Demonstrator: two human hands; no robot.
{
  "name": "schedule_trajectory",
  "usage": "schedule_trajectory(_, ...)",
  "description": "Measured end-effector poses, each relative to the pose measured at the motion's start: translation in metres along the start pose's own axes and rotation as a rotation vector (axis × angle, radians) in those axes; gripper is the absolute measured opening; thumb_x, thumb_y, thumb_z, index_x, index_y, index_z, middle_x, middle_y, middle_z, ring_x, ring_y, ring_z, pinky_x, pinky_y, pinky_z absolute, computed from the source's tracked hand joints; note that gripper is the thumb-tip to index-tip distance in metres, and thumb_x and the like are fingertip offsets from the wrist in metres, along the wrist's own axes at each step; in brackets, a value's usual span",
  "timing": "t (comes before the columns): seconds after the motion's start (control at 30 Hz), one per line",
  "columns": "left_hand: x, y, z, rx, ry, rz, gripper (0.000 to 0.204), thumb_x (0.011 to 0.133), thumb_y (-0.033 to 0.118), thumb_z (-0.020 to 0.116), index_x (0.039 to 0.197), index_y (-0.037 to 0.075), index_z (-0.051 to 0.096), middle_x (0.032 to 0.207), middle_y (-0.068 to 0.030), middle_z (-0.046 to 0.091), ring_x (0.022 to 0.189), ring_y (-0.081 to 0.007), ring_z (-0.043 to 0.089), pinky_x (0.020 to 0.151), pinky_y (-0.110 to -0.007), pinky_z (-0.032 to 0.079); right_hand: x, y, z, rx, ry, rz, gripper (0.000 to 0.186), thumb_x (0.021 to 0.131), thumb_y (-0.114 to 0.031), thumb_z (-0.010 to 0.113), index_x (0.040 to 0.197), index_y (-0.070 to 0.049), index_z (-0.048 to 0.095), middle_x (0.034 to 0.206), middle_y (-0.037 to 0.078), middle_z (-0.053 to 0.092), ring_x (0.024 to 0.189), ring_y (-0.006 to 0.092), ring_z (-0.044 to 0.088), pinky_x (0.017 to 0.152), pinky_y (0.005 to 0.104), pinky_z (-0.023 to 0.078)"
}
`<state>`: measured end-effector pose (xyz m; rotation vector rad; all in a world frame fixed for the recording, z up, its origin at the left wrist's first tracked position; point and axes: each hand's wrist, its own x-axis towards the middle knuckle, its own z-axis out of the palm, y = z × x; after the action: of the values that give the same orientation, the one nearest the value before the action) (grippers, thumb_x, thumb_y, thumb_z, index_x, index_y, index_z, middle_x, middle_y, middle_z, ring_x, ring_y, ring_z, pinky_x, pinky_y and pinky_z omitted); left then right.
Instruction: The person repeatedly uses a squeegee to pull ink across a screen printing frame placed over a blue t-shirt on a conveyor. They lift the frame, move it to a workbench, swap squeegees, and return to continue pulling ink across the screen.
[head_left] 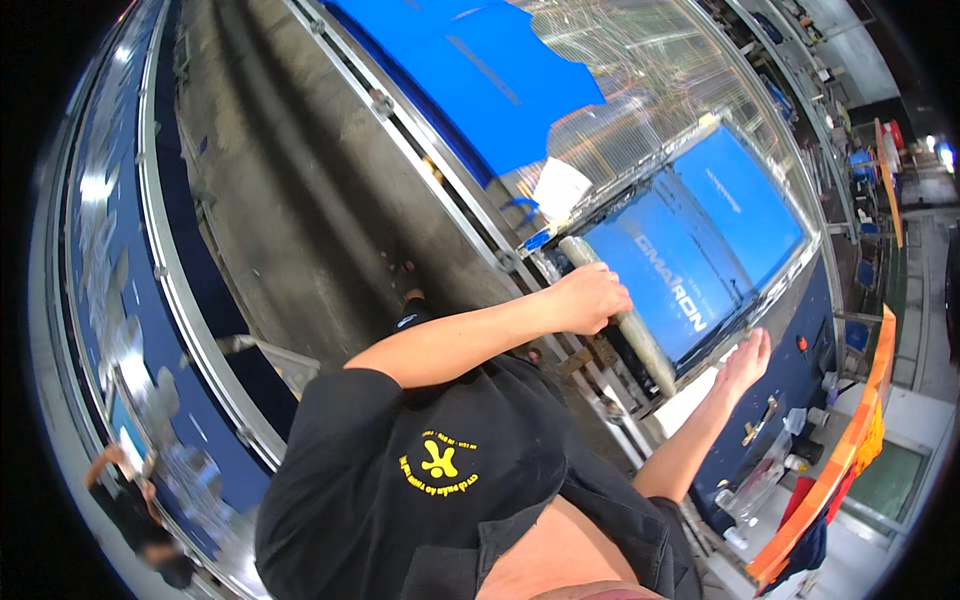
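In front of me lies a screen printing frame [778, 292] with a blue panel showing through its mesh and pale lettering on it. Along its near side runs a long, worn, pale squeegee [648, 352]. My left hand [590, 299] is wrapped round the middle of its handle. My right hand [742, 362] is beside the frame's right edge, fingers extended and slightly apart, with nothing visible in it. Whether its fingertips touch the frame I cannot tell. Beyond the frame's left corner lies a crumpled white sheet [562, 190].
Blue fabric pieces [480, 75] lie on the long table to the far left. An orange bar [830, 450] with cloths stands at right, near bottles [765, 470]. A metal rail [440, 185] edges my table. Across the aisle [290, 180], another person [135, 510] works at a second table [185, 420].
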<state>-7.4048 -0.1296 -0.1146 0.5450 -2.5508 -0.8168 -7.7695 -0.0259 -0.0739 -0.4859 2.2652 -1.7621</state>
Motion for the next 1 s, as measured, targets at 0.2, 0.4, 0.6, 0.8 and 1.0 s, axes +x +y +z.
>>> schedule_trajectory(0.2, -0.053, -0.123, -0.138, 0.003, 0.022, -0.098, 0.042, 0.074, 0.004, 0.07, 0.115, 0.011, 0.075, 0.118, -0.0064, 0.075, 0.119, -0.0273, 0.067, 0.105, -0.045, 0.048, -0.062, -0.062, 0.182, 0.018, -0.043, -0.05, 0.044, 0.099, -0.027, 0.075, 0.135, -0.004, 0.064, 0.077, -0.003, 0.055, 0.055, 0.0036, 0.037, 0.048, 0.0237, 0.027)
schedule_trajectory(0.4, -0.071, -0.236, -0.219, 0.086, -0.052, -0.092, 0.042, 0.073, 0.005, 0.073, 0.114, 0.012, 0.076, 0.115, -0.0088, 0.077, 0.112, -0.0312, 0.07, 0.1, -0.047, 0.052, -0.091, -0.021, 0.333, -0.319, 0.088, -0.379, 0.045, 0.096, -0.036, 0.074, 0.128, -0.004, 0.07, 0.123, 0.018, 0.072, 0.112, 0.032, 0.069, 0.102, 0.0411, 0.05)
schedule_trajectory(0.6, -0.073, -0.315, -0.289, 0.231, -0.236, -0.106, 0.041, 0.074, 0.011, 0.075, 0.115, 0.014, 0.077, 0.112, -0.009, 0.078, 0.113, -0.0315, 0.069, 0.099, -0.046, 0.052, -0.137, 0.017, 0.444, -0.281, 0.108, -0.014, 0.033, 0.094, -0.033, 0.07, 0.117, -0.01, 0.075, 0.1, 0.017, 0.077, 0.089, 0.0291, 0.072, 0.084, 0.0415, 0.055)
schedule_trajectory(0.8, -0.047, -0.348, -0.327, 0.18, -0.38, -0.143, 0.039, 0.075, 0.013, 0.082, 0.114, 0.011, 0.078, 0.108, -0.0107, 0.078, 0.106, -0.0334, 0.071, 0.094, -0.045, 0.054, -0.15, 0.018, 0.494, -0.127, 0.055, 0.061, 0.038, 0.093, -0.032, 0.071, 0.124, -0.011, 0.071, 0.095, 0.015, 0.076, 0.085, 0.0281, 0.073, 0.082, 0.0414, 0.055)
schedule_trajectory(1.0, -0.008, -0.382, -0.332, 0.213, -0.534, -0.107, 0.032, 0.084, 0.027, 0.082, 0.112, 0.013, 0.077, 0.099, -0.0101, 0.076, 0.099, -0.0338, 0.07, 0.087, -0.047, 0.054, -0.152, 0.028, 0.513, -0.244, 0.069, 0.097, 0.042, 0.092, -0.035, 0.072, 0.128, -0.012, 0.069, 0.106, 0.016, 0.078, 0.096, 0.031, 0.074, 0.089, 0.0415, 0.056)
